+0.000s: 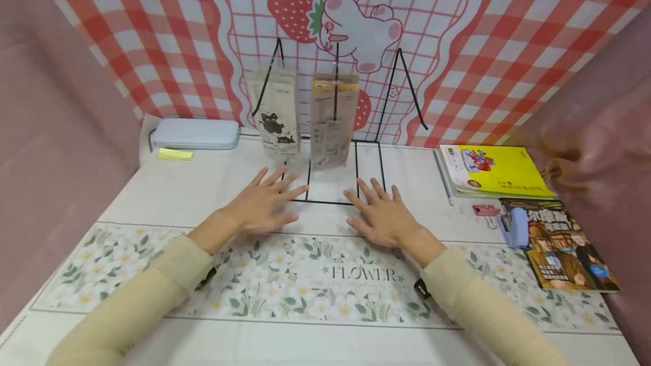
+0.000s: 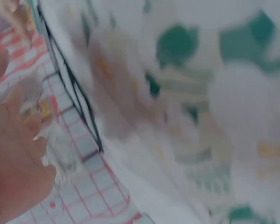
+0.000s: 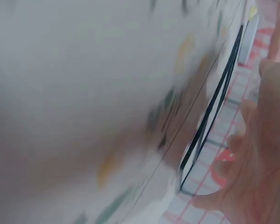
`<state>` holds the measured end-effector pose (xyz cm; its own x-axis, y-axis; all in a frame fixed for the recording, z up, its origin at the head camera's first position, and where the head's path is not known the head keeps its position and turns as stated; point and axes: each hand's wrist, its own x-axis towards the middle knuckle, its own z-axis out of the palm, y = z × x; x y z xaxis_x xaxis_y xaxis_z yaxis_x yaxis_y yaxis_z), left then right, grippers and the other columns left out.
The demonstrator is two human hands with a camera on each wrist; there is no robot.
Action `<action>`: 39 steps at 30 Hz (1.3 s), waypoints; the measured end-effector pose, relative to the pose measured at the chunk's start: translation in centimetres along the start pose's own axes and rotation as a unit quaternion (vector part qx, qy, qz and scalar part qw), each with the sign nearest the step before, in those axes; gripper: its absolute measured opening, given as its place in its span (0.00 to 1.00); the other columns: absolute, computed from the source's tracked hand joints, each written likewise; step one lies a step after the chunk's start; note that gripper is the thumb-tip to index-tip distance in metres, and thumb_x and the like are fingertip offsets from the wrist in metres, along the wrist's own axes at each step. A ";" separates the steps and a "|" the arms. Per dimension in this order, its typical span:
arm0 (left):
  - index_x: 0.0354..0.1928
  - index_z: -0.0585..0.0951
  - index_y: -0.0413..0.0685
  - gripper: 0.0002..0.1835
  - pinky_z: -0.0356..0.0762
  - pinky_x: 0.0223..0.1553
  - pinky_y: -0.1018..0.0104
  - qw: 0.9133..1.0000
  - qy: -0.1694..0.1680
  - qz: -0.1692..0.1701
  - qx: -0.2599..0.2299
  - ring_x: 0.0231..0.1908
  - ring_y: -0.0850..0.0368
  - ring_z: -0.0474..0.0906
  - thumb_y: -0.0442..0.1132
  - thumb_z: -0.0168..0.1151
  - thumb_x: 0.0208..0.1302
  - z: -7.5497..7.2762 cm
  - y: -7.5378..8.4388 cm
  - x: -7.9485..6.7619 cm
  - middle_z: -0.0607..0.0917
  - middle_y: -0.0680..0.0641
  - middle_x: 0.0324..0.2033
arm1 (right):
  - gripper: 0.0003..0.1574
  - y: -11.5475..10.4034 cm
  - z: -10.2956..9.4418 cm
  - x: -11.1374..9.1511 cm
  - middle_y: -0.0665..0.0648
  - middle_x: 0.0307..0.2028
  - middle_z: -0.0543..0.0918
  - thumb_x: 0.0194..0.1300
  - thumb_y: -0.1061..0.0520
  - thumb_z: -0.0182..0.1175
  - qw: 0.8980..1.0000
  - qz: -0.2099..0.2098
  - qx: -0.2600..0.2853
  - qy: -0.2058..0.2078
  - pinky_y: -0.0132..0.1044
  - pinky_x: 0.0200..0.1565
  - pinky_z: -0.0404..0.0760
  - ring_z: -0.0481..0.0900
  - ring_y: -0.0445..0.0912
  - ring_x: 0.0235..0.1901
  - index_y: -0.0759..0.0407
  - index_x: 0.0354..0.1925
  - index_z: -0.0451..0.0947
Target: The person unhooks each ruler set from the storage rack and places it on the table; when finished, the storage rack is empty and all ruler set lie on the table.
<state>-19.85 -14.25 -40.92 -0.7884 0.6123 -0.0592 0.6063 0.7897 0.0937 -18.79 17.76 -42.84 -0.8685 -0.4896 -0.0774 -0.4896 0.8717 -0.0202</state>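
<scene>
Both hands are spread with nothing in them, low over the white table covering near a black wire display rack (image 1: 330,203). My left hand (image 1: 261,205) is by the rack's front left corner, and my right hand (image 1: 382,216) is by its front right. Whether the palms touch the surface cannot be told. From the rack's left hook hangs a clear packet with a black cat print (image 1: 278,120); on the middle hook is a brownish packet with a yellow top (image 1: 333,129). The right hook carries nothing. In the wrist views the left hand (image 2: 18,158) and right hand (image 3: 256,149) show extended fingers.
A pale pencil case (image 1: 195,133) and yellow sticky notes (image 1: 175,154) lie at back left. At right are a yellow book (image 1: 508,174), a thin pencil-like stick (image 1: 443,178), a pink binder clip (image 1: 486,209), a lilac stapler-like object (image 1: 519,227) and a dark magazine (image 1: 569,253).
</scene>
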 end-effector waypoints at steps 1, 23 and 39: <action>0.75 0.48 0.73 0.35 0.34 0.77 0.38 1.000 0.002 -0.005 -0.015 0.78 0.44 0.39 0.65 0.44 0.69 -0.3 -0.3 -0.1 0.49 0.50 0.78 | 0.42 0.4 0.0 0.1 0.53 0.78 0.45 0.68 0.23 0.32 1.000 0.005 0.003 -0.004 0.74 0.70 0.49 0.43 0.59 0.77 0.31 0.75 0.43; 0.65 0.70 0.40 0.25 0.75 0.61 0.59 0.865 0.272 -0.210 -0.366 0.57 0.50 0.75 0.47 0.53 0.72 -9.7 -8.9 3.3 0.78 0.36 0.59 | 0.52 7.1 0.4 2.4 0.64 0.77 0.38 0.64 0.20 0.37 0.986 0.135 0.057 -0.080 0.80 0.66 0.42 0.37 0.69 0.75 0.39 0.76 0.41; 0.44 0.81 0.34 0.11 0.71 0.38 0.75 0.710 0.525 -0.145 -0.446 0.33 0.72 0.75 0.31 0.65 0.59 -11.4 -6.7 5.9 0.80 0.66 0.29 | 0.58 6.6 1.1 2.6 0.62 0.78 0.37 0.62 0.17 0.33 0.986 0.139 0.045 -0.077 0.78 0.67 0.44 0.38 0.66 0.76 0.45 0.77 0.34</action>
<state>-29.76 -16.31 -30.58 -0.7934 -0.3075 0.5253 0.4647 0.2515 0.8490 -24.20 22.29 -44.24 -0.9426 -0.2294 -0.2427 -0.2201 0.9733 -0.0654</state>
